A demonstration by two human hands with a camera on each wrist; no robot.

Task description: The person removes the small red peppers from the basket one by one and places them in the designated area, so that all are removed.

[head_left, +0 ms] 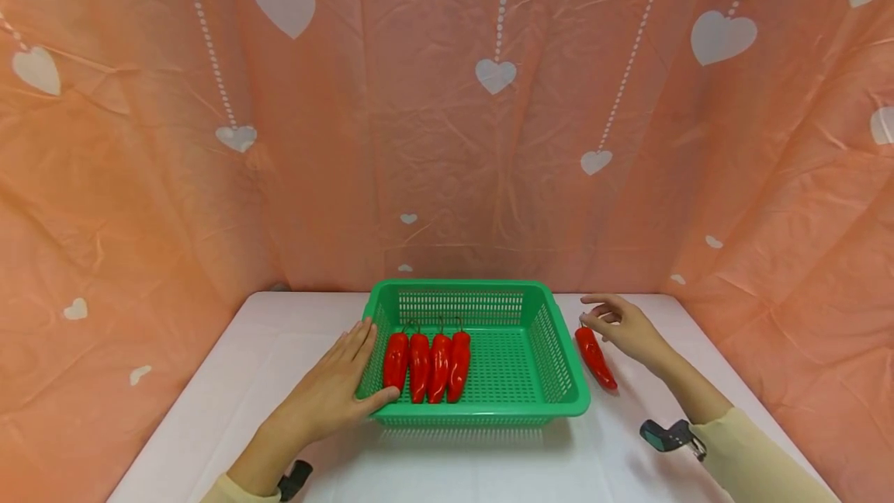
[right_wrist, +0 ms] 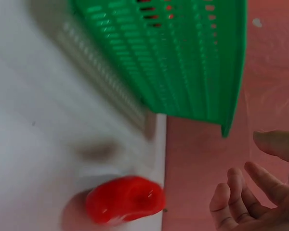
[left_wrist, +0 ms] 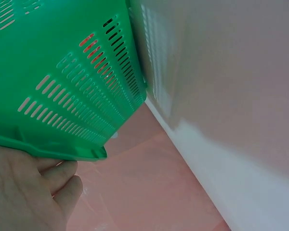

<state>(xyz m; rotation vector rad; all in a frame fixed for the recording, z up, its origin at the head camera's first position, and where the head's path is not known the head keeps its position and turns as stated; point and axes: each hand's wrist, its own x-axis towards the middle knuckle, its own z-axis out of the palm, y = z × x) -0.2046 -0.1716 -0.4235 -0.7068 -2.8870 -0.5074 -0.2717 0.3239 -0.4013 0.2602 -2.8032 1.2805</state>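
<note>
A green plastic basket stands on the white table, its left rim touched by my left hand. The fingers of that hand lie extended along the rim and its thumb reaches over the front left corner. Several red chili peppers lie side by side in the basket's left half, stems toward the back. My right hand is just above the stem end of another red chili pepper on the table, right of the basket. In the right wrist view, thumb and fingers are apart and this pepper is outside them.
A pink-orange curtain with white hearts hangs behind the table and at both sides. The white tabletop runs in front of the basket. Dark devices are strapped at both wrists.
</note>
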